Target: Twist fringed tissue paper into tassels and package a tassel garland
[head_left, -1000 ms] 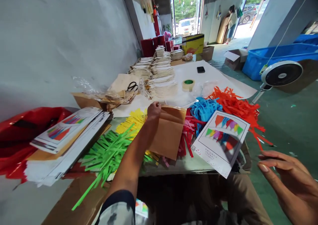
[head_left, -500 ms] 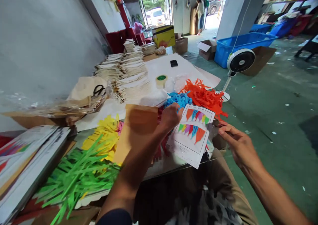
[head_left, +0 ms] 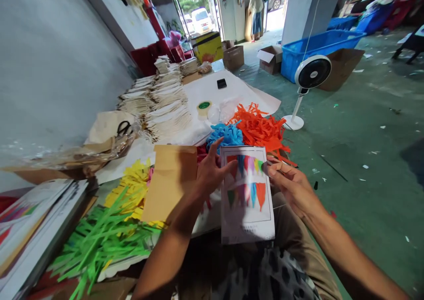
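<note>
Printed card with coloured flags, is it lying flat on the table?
No, the left hand and right hand hold the printed card up between them.

Fine print on the card [head_left: 247,229] is too small to read; the paper stack [head_left: 31,223] at 8 o'clock is cut off.

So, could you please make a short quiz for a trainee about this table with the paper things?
1. True or false: the brown envelope lies to the left of the printed card.
2. The paper strips just beyond the card's top edge are: A blue, B green, C yellow.
3. Which hands touch the card?
Key: 1 true; 2 A; 3 both, the left hand at its left edge and the right hand at its right edge.
</note>
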Demonstrator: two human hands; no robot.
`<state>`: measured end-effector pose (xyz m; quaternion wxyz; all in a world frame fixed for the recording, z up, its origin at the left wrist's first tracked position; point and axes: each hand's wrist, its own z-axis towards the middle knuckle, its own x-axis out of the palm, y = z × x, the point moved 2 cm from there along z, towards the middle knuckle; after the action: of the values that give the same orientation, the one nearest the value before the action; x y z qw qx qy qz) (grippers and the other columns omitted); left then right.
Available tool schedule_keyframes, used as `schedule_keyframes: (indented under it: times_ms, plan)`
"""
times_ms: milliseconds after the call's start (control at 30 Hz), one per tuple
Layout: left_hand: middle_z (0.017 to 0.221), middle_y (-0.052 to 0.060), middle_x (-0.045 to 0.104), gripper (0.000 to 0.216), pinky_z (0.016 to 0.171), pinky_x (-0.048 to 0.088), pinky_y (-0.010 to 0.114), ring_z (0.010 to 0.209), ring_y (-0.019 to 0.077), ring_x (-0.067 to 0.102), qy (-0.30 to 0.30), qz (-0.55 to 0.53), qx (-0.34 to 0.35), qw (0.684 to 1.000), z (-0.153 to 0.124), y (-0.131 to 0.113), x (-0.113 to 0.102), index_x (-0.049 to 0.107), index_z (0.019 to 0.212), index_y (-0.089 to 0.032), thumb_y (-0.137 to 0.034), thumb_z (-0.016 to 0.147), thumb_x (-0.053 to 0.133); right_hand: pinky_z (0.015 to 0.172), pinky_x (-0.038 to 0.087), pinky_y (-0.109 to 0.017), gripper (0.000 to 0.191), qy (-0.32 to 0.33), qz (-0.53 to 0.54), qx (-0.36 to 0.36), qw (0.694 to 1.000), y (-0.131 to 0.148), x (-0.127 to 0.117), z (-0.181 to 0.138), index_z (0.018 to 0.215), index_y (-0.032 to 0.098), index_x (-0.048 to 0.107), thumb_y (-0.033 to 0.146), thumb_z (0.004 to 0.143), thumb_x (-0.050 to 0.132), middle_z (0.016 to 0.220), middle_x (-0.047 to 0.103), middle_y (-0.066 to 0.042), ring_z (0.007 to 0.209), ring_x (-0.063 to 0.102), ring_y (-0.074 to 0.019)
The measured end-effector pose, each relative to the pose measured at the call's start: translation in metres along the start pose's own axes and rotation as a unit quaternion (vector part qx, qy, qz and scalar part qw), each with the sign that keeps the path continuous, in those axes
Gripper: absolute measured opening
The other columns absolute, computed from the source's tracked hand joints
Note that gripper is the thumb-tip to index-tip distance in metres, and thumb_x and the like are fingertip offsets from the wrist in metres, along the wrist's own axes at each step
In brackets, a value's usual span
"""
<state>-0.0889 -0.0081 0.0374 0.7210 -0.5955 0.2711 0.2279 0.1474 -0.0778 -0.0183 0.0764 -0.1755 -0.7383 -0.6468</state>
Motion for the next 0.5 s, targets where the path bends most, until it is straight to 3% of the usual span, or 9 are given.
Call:
schedule_keyframes:
  times_ms: [200, 333, 400, 500]
  plan:
    - [0.091, -0.003, 0.068, 0.053, 0.064, 0.053, 0.021, 0.074, 0.0127, 0.065, 0.029, -0.247, -0.039, 0.968, -0.068, 0.020, -0.006, 0.060, 0.119, -0.025, -0.038, 0.078, 0.092, 0.108, 0.049, -0.045, 0.034, 0.049, -0.069, -0.007, 0.996, -0.018, 0.006, -0.027, 0.088, 0.024, 0.075, 0.054, 0.080, 0.088, 0.143, 0.069, -0.008, 0.129, 0.064, -0.0314]
    - [0.091, -0.004, 0.063, 0.044, 0.063, 0.051, 0.017, 0.073, 0.0099, 0.062, 0.056, -0.280, -0.057, 0.957, -0.094, 0.030, 0.001, 0.060, 0.109, -0.022, -0.033, 0.079, 0.091, 0.124, 0.037, -0.051, 0.022, 0.020, -0.095, -0.139, 0.986, -0.026, 0.017, -0.035, 0.093, 0.025, 0.069, 0.045, 0.094, 0.077, 0.158, 0.059, -0.006, 0.148, 0.052, -0.0310]
    - [0.105, 0.001, 0.065, 0.041, 0.070, 0.055, 0.018, 0.086, 0.0124, 0.066, 0.078, -0.273, -0.041, 0.958, -0.102, 0.030, 0.004, 0.066, 0.116, -0.023, -0.030, 0.083, 0.088, 0.126, 0.036, -0.055, 0.016, -0.008, -0.112, -0.222, 0.968, -0.022, 0.024, -0.036, 0.098, 0.026, 0.064, 0.041, 0.100, 0.070, 0.155, 0.061, -0.008, 0.149, 0.052, -0.0296]
    - [0.127, 0.007, 0.059, 0.048, 0.074, 0.058, 0.019, 0.108, 0.0186, 0.064, 0.137, -0.261, 0.009, 0.956, -0.114, 0.029, 0.008, 0.070, 0.137, -0.030, -0.028, 0.090, 0.081, 0.119, 0.046, -0.053, 0.009, -0.025, -0.180, -0.293, 0.939, -0.015, 0.032, -0.041, 0.105, 0.027, 0.060, 0.035, 0.105, 0.063, 0.152, 0.063, -0.010, 0.139, 0.062, -0.0280]
